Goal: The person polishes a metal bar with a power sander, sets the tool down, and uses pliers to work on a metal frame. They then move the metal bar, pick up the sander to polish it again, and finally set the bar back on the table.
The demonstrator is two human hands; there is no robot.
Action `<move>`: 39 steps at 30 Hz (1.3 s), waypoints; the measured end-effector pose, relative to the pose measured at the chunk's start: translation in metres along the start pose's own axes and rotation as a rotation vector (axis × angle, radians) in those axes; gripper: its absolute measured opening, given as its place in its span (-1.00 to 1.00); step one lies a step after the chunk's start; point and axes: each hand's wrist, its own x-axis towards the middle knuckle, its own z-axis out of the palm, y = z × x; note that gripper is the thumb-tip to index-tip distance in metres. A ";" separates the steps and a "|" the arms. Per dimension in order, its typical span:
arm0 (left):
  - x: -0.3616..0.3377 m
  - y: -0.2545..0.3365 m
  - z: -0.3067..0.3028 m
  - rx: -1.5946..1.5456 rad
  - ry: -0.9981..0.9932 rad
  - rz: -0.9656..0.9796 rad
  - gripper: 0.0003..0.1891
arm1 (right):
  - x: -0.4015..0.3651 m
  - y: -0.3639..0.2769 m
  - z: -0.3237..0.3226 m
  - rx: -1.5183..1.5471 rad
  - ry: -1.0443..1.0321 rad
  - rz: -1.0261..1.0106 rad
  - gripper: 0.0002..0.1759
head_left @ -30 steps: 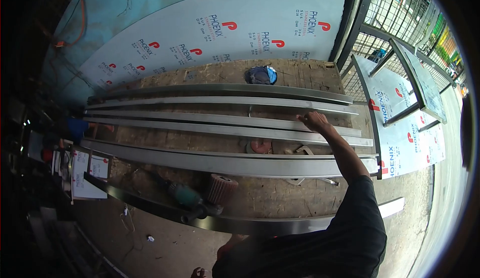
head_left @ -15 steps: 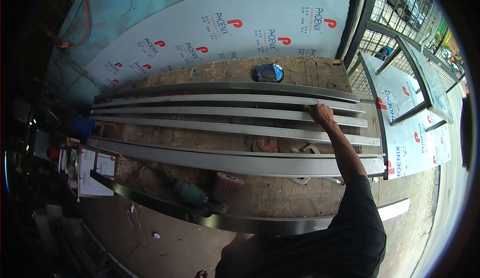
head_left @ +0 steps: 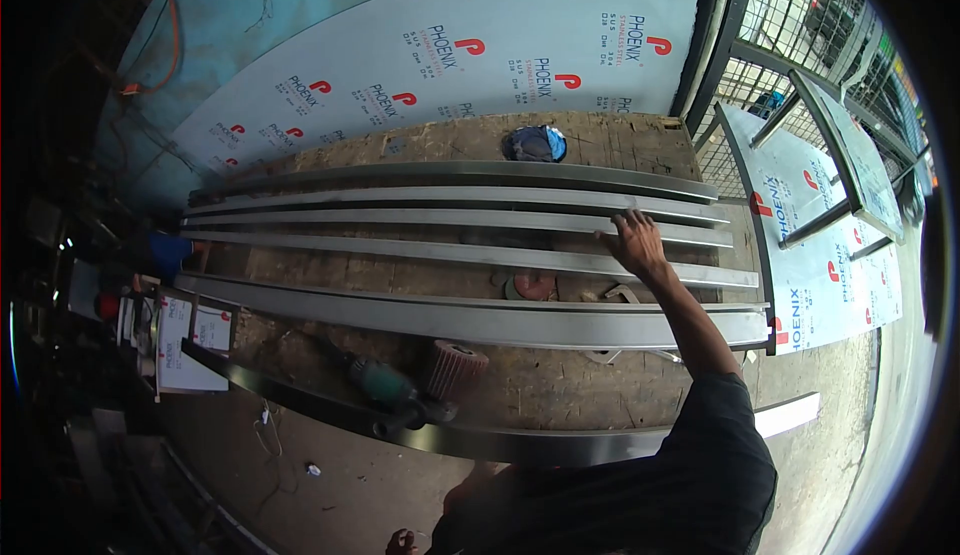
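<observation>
Over the long metal bars, my right hand [head_left: 638,245] is open, its thumb and fingers apart. Its fingertips overlap a narrow silvery bar [head_left: 450,219], with another narrow bar [head_left: 450,195] just beyond. The wrist crosses above a nearer narrow bar [head_left: 450,248], and the forearm passes over a wide bar [head_left: 480,323]. Only a small, dark part of my left hand [head_left: 401,542] shows low at the bottom edge, beside my body; its fingers are too unclear to read.
A green angle grinder [head_left: 385,383] with a flap drum [head_left: 458,370] lies on the wooden bench [head_left: 560,380]. Along the near edge runs another long bar [head_left: 480,447]. A dark blue cloth bundle [head_left: 535,144] sits at the back. Film-covered sheet metal [head_left: 820,245] stands at right.
My right hand has loosened from a narrow bar and spread its fingers, shifting slightly toward me and left. My left hand shows a little more at the bottom edge.
</observation>
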 end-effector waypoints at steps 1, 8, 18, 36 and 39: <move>0.040 -0.037 0.003 0.012 -0.017 0.087 -0.46 | -0.008 -0.006 0.000 0.070 -0.009 -0.104 -0.35; 0.026 -0.005 0.007 0.123 -0.015 -0.083 -0.34 | -0.019 -0.016 0.009 -0.112 -0.447 -0.080 -0.22; 0.037 -0.043 0.014 0.050 -0.028 0.025 -0.27 | -0.007 -0.003 0.018 -0.144 -0.473 -0.022 -0.22; 0.047 -0.069 0.019 -0.009 -0.056 0.199 -0.35 | 0.002 -0.005 0.016 -0.126 -0.315 -0.007 -0.32; 0.029 -0.040 0.018 -0.271 0.030 0.231 -0.44 | -0.004 -0.002 0.022 -0.085 -0.276 -0.003 -0.32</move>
